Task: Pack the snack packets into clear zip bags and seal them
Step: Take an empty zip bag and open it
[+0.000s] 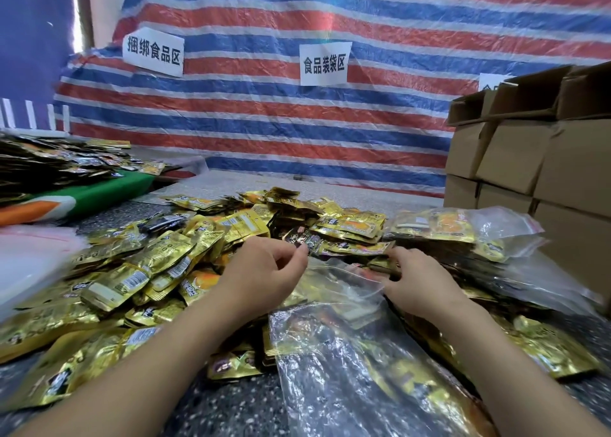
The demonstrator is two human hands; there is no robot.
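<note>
A heap of gold snack packets (pixel 172 264) covers the speckled table (pixel 231 407). A clear zip bag (pixel 347 364) with several packets inside lies in front of me, its mouth toward the heap. My left hand (pixel 264 271) hovers over the packets at the bag's mouth, thumb and forefinger close together at a dark packet (pixel 304 238); whether it pinches it is unclear. My right hand (pixel 413 281) pinches the bag's upper edge at the right of the mouth.
Filled zip bags (pixel 463 231) lie stacked at the right, beside piled cardboard boxes (pixel 529 165). At the far left another packet heap (pixel 59 162) sits on green cloth. A stack of unused bags (pixel 29 264) is at the left. A striped tarp (pixel 297 112) with paper signs hangs behind.
</note>
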